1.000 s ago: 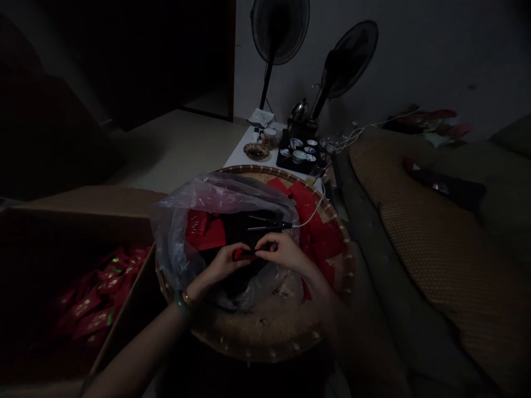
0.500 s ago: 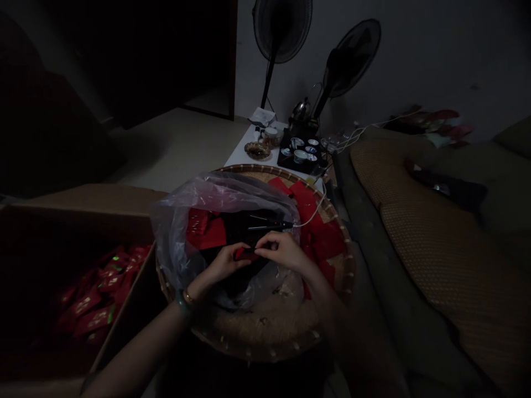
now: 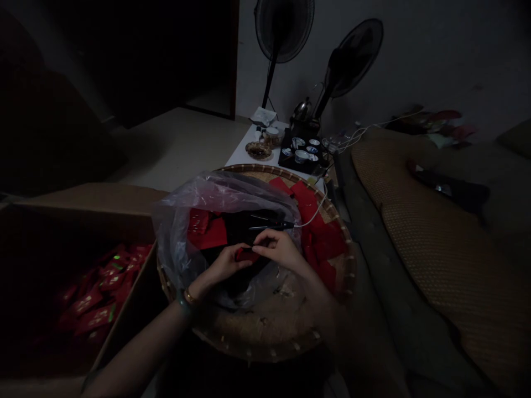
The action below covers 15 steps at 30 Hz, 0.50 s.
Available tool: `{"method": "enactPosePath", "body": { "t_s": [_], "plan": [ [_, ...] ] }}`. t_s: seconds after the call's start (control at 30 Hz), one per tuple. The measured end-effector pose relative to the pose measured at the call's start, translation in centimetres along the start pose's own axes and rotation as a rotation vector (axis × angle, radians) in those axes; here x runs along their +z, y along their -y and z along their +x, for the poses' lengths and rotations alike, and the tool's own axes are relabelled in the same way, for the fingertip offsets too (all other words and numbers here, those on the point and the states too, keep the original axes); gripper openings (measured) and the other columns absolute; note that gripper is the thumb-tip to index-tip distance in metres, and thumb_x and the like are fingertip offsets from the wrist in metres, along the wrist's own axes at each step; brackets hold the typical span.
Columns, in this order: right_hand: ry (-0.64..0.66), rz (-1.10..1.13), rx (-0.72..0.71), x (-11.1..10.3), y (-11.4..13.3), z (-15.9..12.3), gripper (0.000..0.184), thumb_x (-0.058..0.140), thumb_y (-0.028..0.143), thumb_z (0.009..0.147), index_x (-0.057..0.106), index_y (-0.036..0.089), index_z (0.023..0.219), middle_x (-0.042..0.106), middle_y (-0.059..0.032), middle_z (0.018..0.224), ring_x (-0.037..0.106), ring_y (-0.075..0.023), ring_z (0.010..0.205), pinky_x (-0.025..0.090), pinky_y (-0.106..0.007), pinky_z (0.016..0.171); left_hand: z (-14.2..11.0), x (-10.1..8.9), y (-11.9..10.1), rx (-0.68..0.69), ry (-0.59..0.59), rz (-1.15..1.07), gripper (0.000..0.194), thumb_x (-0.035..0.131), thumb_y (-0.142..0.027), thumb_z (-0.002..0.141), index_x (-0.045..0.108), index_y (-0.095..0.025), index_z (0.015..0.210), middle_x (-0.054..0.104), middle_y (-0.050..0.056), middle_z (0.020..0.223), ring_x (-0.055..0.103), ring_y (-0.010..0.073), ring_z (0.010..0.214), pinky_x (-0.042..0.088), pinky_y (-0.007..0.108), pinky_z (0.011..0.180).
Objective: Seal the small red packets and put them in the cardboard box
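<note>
My left hand [image 3: 225,263] grips a small red packet [image 3: 247,255] between thumb and fingers. At the packet's upper edge, the thumb and fingertips of my right hand [image 3: 279,249] are pinched together. Whether they hold the packet or something small at its edge is too dark to tell. Just beyond lies a slim black corded tool [image 3: 271,225] with two long narrow arms spread apart, resembling a hair straightener. It rests on dark material [image 3: 237,224] inside a clear plastic bag [image 3: 174,221]. Flat red packets [image 3: 213,233] lie at the bag's left side.
A round woven tray [image 3: 249,345] holds the bag, with more red packets [image 3: 327,240] on its right. To the left stands a cardboard box [image 3: 120,213] of filled red packets [image 3: 99,293]. Beyond are a tea tray [image 3: 290,161] with cups and two fans [image 3: 284,27].
The red packet shows more of its face between my hands, and my right fingertips have shifted slightly left and up. The whole view has moved a little.
</note>
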State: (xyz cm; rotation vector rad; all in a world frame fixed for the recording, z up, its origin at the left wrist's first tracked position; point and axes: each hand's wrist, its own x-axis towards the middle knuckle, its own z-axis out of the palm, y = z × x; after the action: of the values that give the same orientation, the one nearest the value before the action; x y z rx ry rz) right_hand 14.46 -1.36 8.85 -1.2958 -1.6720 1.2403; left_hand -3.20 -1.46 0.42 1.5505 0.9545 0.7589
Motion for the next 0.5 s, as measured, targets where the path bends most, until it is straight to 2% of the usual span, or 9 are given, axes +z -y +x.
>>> {"method": "enactPosePath", "body": {
  "t_s": [0.1,0.17,0.27,0.37,0.5],
  "plan": [
    [-0.055,0.152,0.014,-0.4,-0.7,0.2,0.022,0.069,0.034,0.063,0.064,0.017,0.075,0.063,-0.0003,0.072,0.056,-0.0121,0.063,0.043,-0.024,0.059,0.0,0.0,-0.3,0.013,0.006,-0.019,0.037,0.069,-0.026,0.068,0.061,-0.014,0.102,0.066,0.005,0.096,0.059,0.0192,0.087,0.046,0.032,0.082],
    [-0.108,0.156,0.002,-1.0,-1.1,0.2,0.021,0.068,0.035,0.064,0.064,0.017,0.076,0.064,-0.0011,0.075,0.057,-0.0134,0.067,0.045,-0.025,0.063,0.0,0.0,-0.4,0.003,-0.005,-0.037,0.038,0.069,-0.026,0.068,0.061,-0.013,0.103,0.066,0.006,0.097,0.06,0.0197,0.088,0.046,0.032,0.082],
    [-0.148,-0.015,-0.028,-1.8,-1.3,-0.3,0.02,0.067,0.032,0.067,0.067,0.018,0.082,0.063,-0.0024,0.078,0.056,-0.0134,0.068,0.044,-0.025,0.06,0.0,0.0,-0.2,0.003,-0.034,-0.052,0.038,0.07,-0.026,0.067,0.061,-0.013,0.101,0.066,0.007,0.098,0.059,0.0202,0.089,0.046,0.032,0.083],
    [-0.101,-0.225,-0.133,-1.8,-1.1,-1.1,0.023,0.068,0.026,0.069,0.068,0.021,0.091,0.061,-0.0036,0.088,0.055,-0.0129,0.071,0.04,-0.022,0.054,-0.1,0.1,0.0,-0.004,-0.04,-0.07,0.038,0.071,-0.028,0.066,0.06,-0.014,0.1,0.066,0.005,0.095,0.059,0.0192,0.086,0.047,0.031,0.08],
    [-0.018,-0.405,-0.288,-1.0,-0.7,-1.7,0.014,0.067,0.022,0.074,0.069,0.023,0.087,0.061,-0.0033,0.085,0.055,-0.0154,0.081,0.043,-0.025,0.065,-0.2,0.2,0.3,-0.068,-0.03,-0.084,0.041,0.071,-0.033,0.065,0.058,-0.014,0.099,0.064,0.001,0.083,0.058,0.0153,0.072,0.047,0.027,0.067]
  ]
}}
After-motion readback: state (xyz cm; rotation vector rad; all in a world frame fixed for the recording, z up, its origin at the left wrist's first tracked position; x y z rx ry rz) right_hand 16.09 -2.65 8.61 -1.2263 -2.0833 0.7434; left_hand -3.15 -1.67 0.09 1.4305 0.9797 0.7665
